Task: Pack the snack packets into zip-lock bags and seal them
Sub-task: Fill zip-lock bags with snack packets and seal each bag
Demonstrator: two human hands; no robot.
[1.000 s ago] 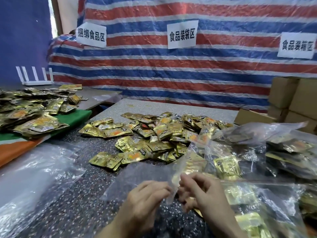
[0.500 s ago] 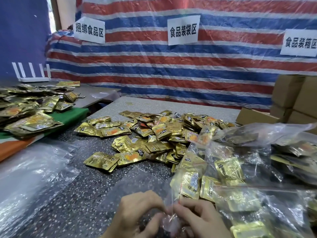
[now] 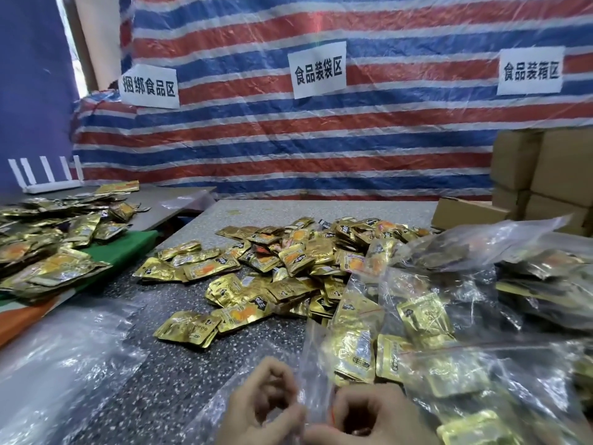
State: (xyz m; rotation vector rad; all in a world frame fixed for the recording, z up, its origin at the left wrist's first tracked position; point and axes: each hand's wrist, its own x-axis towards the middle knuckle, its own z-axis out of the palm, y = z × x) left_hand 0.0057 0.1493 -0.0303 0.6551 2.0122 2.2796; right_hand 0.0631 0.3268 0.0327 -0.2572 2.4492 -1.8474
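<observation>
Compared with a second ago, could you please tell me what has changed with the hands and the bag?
The left hand and right hand drew closer together and nearer the person, still pinching the mouth of the zip-lock bag. The loose packet pile and filled bags stayed put.

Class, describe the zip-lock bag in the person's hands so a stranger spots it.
Find the speckled table, near edge, right of the loose gold packets. Among clear bags there, only this zip-lock bag is pinched between left hand and right hand.
</observation>
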